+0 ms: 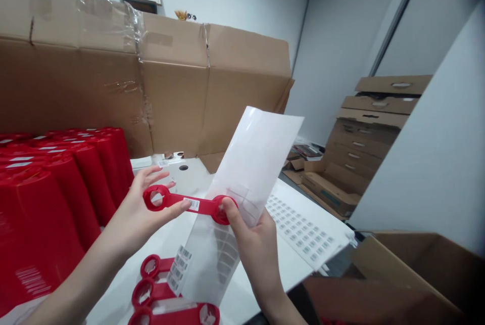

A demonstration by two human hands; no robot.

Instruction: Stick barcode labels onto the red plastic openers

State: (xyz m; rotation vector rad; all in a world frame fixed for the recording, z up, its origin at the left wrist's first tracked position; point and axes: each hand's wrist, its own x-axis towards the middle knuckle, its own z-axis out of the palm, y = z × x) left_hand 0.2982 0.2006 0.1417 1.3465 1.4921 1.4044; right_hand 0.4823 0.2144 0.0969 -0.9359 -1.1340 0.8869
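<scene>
1. A red plastic bar (189, 204) with a ring at each end is held up in the air above the desk (288, 259), between both hands. A small white barcode sticker (191, 204) sits on it, near the middle of the bar.
2. The left hand (146, 209) holds the ring end nearest it: the fingers (153, 176) are spread behind the ring, and the thumb lies along the bar, just beside the sticker.
3. The right hand (252, 244) grips the other ring together with a translucent label sheet (242, 173). Its fingers are closed, with the thumb (229, 209) pressing the ring against the sheet. The sheet stands tilted upward, and rows of barcode stickers (177, 267) run along its lower left edge.
4. Three more red bars (149, 267) lie in a row at the desk's near edge, partly under the sheet – the nearest is cut off by the frame.
5. A second sheet of small barcode labels (303, 229) lies flat toward the desk's right edge.
6. Red-wrapped rolls (49, 198) are stacked along the desk's left edge, with a flattened cardboard carton (151, 77) standing behind them.
7. Off the right side are stacked cardboard trays (364, 148) and an open cardboard box (417, 264).
</scene>
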